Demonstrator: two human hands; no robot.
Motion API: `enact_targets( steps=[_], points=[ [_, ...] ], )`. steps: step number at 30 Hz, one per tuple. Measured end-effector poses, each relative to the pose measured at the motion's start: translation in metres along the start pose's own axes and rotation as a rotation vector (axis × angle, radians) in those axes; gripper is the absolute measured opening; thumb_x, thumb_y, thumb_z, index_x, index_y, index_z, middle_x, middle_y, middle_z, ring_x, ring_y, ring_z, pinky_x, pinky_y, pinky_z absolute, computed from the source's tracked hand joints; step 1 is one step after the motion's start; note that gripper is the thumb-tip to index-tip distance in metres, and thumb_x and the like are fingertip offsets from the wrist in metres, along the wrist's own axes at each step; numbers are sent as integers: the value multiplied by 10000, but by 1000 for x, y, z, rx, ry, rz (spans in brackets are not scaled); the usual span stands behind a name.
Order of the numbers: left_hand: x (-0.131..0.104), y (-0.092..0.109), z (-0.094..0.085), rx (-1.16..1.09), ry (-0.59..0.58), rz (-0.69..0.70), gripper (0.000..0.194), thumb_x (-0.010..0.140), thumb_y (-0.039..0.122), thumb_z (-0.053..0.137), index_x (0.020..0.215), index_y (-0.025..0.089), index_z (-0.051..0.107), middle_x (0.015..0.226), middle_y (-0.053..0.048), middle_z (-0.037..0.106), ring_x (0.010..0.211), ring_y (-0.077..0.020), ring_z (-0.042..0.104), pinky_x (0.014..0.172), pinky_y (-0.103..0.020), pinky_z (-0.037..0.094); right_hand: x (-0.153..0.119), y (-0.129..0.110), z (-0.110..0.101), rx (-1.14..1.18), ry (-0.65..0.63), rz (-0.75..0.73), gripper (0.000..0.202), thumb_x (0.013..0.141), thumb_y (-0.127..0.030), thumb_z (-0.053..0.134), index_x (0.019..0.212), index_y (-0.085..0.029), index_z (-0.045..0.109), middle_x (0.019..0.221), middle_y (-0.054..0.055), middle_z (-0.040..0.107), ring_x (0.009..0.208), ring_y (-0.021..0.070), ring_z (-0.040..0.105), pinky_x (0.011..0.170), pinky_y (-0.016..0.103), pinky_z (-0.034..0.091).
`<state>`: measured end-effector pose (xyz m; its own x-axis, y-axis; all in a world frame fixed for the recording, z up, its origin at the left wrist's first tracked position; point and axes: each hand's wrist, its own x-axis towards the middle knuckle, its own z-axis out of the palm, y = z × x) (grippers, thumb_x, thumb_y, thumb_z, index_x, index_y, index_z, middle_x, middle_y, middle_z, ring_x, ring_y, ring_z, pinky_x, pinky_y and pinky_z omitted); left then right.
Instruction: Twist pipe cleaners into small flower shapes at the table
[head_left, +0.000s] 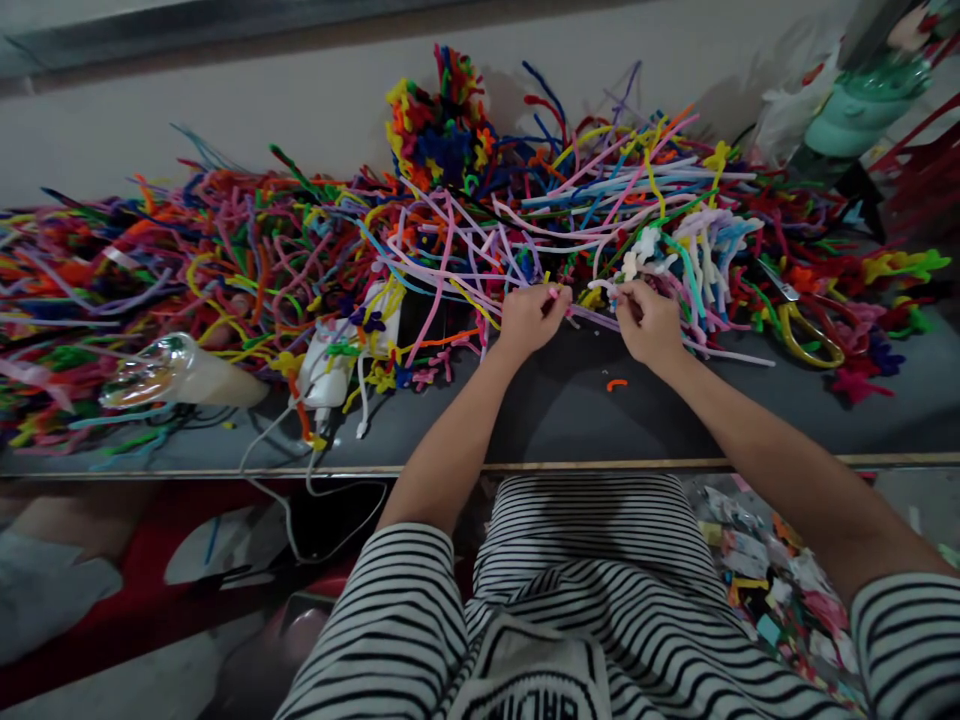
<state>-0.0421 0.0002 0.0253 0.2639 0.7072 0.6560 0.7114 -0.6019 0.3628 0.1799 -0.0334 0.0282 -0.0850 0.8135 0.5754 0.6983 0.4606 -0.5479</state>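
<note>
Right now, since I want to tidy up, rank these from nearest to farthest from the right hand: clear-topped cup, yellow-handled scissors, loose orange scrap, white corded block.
1. Orange scrap: just bodyward of the right hand.
2. Yellow-handled scissors: to its right.
3. White corded block: left, past the left hand.
4. Clear-topped cup: farthest left.

Of hands, two: left hand (534,318) and right hand (651,318), with one pink piece (553,293) in the left and one white piece (601,287) in the right. Of scissors (788,325), exactly one pair. Of plastic cups (221,376), one. Of teal containers (847,115), also one. Of round bunches (439,135), one. On the bare part of the table (547,410), one orange piece (616,384). Of fuzzy stems (255,250), very many, too mixed for exact counting. Of litter pieces (750,555), many, also not possible to count.
</note>
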Motion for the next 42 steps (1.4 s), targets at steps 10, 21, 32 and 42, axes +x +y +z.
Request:
enact_targets(
  steps=[10,21,32,42],
  points=[
    [4,-6,-6,260,-247,-274,340,975,406,526,897,184,771,736,-107,712,779,-264,690,778,-360,462,0,-5,2,-71,-171,37,278,970,-283,508,1016,-178,761,793,78,743,691,218,651,683,331,432],
    [10,10,-7,285,-131,-428,303,991,386,525,1144,225,732,860,-86,759,862,-229,699,776,-312,486,0,-11,2,-173,-332,125,180,924,-257,615,936,-218,790,882,69,790,785,244,694,707,343,443],
    [6,1,4,215,-160,-285,215,918,400,665,993,206,720,870,-117,746,949,-307,699,885,-414,493,-3,-7,8,-286,-340,87,242,944,-324,630,1034,-258,844,860,82,796,740,269,704,663,378,498],
    [-3,32,3,110,-95,60,280,1010,398,531,1098,205,713,1112,-144,736,1158,-319,663,1034,-477,480,-2,-6,5,-282,-257,47,180,926,-249,621,977,-199,786,882,104,791,769,281,714,681,377,486]
  ],
)
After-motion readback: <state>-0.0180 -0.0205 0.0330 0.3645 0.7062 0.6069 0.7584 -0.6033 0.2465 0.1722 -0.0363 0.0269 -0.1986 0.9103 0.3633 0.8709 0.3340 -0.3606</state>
